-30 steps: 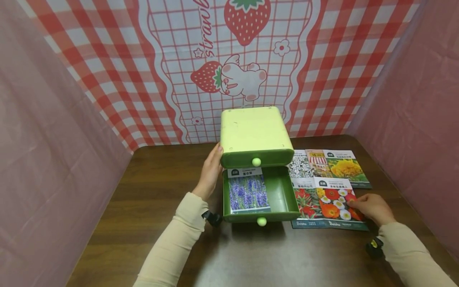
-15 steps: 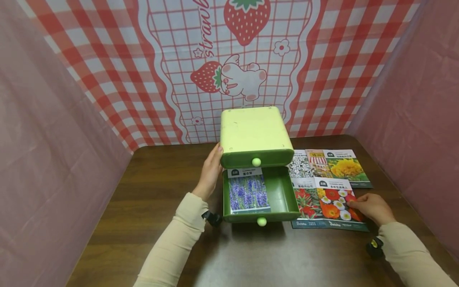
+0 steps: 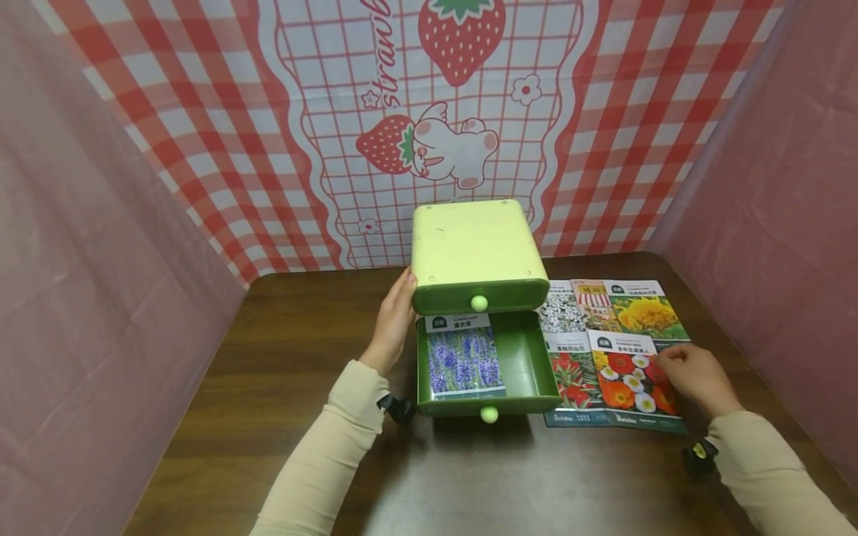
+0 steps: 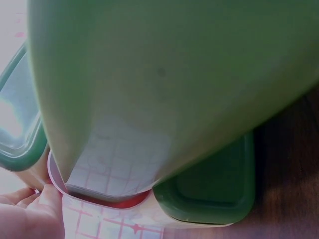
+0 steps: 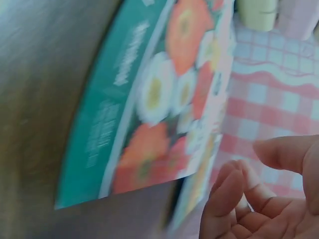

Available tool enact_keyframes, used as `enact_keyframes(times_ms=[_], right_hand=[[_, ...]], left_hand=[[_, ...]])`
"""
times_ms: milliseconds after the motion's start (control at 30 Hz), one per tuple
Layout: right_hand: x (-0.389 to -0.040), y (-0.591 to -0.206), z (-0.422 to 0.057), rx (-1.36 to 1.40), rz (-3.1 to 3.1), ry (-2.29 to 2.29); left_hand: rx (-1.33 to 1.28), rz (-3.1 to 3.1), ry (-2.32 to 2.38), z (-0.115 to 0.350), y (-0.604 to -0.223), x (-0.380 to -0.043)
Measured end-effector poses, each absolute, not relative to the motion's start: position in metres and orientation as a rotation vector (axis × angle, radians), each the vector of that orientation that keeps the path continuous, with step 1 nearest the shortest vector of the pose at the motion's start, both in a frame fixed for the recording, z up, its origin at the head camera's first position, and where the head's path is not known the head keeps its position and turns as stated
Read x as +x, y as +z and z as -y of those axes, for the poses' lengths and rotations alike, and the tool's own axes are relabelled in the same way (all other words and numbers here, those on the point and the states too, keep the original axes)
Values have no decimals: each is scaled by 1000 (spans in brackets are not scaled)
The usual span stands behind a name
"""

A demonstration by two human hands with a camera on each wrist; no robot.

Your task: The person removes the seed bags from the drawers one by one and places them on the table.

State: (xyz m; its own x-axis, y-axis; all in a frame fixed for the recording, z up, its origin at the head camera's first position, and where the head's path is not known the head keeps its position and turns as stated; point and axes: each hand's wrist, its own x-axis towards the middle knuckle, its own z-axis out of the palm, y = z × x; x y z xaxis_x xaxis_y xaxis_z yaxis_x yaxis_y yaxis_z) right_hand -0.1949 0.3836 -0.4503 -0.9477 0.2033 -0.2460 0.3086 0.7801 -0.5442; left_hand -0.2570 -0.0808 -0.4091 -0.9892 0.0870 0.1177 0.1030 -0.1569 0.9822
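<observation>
A small two-drawer box (image 3: 479, 242), pale yellow with green drawers, stands mid-table. Its lower drawer (image 3: 526, 365) is pulled out, and a lavender seed packet (image 3: 464, 361) lies in its left part. My left hand (image 3: 392, 324) rests against the box's left side; the left wrist view has the green drawer front (image 4: 199, 59) large and close. At the right, my right hand (image 3: 700, 380) is over the right edge of a poppy seed packet (image 3: 623, 391). In the right wrist view thumb and fingers stand apart, with nothing between them, beside that packet (image 5: 164, 99).
More seed packets lie right of the box: red flowers (image 3: 571, 376), white flowers (image 3: 561, 313), a striped-awning shop picture (image 3: 594, 305) and yellow flowers (image 3: 646, 316). The upper drawer (image 3: 442, 300) is closed. A checked strawberry cloth (image 3: 322, 149) hangs behind the wooden table (image 3: 288, 357).
My right hand has come off the poppy packet's right edge, where its fingertips were, and moved slightly up and away from me. The left hand and the box have stayed put.
</observation>
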Motion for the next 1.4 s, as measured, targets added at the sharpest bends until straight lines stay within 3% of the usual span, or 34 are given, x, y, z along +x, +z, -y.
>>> enact_keyframes(times_ms=[733, 1400], right_hand=[[-179, -377, -258, -297, -2998, -1244], [-196, -388, -184, -692, -2836, -1011]], left_hand=[[-248, 2057, -2342, 82, -410, -257], [-239, 2102, -2327, 83, -405, -256]])
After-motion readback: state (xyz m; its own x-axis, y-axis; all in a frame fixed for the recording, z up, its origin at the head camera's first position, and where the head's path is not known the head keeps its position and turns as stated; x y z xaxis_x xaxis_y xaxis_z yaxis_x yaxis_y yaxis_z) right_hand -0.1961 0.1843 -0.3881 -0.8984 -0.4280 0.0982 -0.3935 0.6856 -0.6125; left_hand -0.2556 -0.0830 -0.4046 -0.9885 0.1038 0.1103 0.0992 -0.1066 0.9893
